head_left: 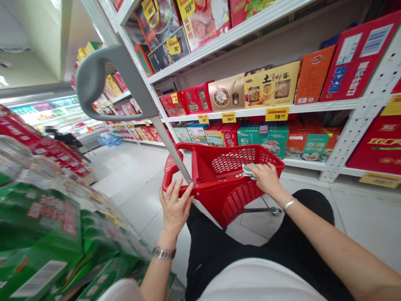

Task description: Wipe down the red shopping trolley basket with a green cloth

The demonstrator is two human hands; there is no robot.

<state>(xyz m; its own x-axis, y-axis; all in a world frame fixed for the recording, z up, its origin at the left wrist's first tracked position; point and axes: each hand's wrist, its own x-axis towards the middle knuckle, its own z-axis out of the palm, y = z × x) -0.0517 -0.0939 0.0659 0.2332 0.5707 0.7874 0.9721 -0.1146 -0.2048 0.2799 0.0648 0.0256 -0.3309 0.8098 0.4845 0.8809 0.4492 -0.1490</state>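
White top (260, 280), black trousers (219, 244), bare forearms (338, 248). Left hand (174, 211): thin ring (167, 200), silver-tone metal link watch (163, 253) at the wrist. Right hand (265, 177): slim silver-tone bangle (290, 205) at the wrist.

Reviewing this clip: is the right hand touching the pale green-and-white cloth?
Touching. The head view shows the right hand's fingers closed over the cloth, with no gap between them, at the red basket.

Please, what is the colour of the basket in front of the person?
The basket is red, seen best in the head view.
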